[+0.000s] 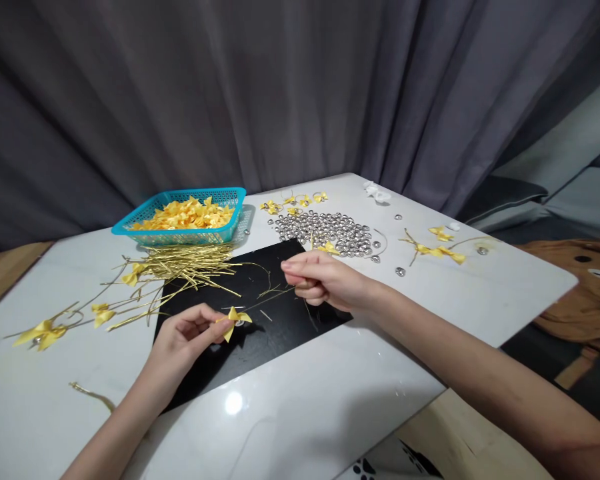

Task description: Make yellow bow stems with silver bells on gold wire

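Yellow bow (241, 316) being pinched by the left hand (193, 331), at its fingertips, thin wire (271, 298) being pinched by the right hand (327, 280).

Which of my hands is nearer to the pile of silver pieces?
Right. Your right hand is just in front of the silver pile; your left hand is farther off, to its left and nearer you.

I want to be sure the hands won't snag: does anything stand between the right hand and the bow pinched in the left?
Nothing bulky visible does. Only a thin strand spans the gap, from the bow toward the right hand, above the black mat.
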`<control>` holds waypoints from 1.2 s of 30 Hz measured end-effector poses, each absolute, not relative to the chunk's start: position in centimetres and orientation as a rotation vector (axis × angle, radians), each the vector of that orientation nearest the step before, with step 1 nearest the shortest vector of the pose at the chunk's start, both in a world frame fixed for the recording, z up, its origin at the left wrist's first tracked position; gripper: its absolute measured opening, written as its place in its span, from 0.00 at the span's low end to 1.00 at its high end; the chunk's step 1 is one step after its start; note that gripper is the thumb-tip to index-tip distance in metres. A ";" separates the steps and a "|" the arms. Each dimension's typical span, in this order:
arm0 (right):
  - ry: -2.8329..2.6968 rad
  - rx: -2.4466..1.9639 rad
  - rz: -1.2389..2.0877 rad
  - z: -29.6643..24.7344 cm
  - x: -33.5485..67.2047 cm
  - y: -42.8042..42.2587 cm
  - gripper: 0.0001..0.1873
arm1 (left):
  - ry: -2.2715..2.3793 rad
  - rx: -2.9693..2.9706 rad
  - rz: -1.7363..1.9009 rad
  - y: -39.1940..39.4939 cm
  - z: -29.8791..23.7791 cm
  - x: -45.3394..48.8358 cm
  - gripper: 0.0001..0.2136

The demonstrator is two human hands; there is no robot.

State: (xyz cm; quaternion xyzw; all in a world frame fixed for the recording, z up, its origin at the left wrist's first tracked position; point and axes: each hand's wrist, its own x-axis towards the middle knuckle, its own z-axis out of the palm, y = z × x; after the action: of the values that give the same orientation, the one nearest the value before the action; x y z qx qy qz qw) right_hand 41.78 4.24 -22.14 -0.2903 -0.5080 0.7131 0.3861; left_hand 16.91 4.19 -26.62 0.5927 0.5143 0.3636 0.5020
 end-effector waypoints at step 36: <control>-2.566 -1.037 0.649 -23.7 37.3 0.5 0.12 | 1.291 1.798 0.911 3.2 -26.8 18.2 0.12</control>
State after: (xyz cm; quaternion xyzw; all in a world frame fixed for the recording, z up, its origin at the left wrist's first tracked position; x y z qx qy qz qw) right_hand 37.31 0.48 -23.70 -0.3607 -0.8926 0.2257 0.1489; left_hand 18.15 3.18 -26.79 0.6992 0.5020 0.3545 0.3653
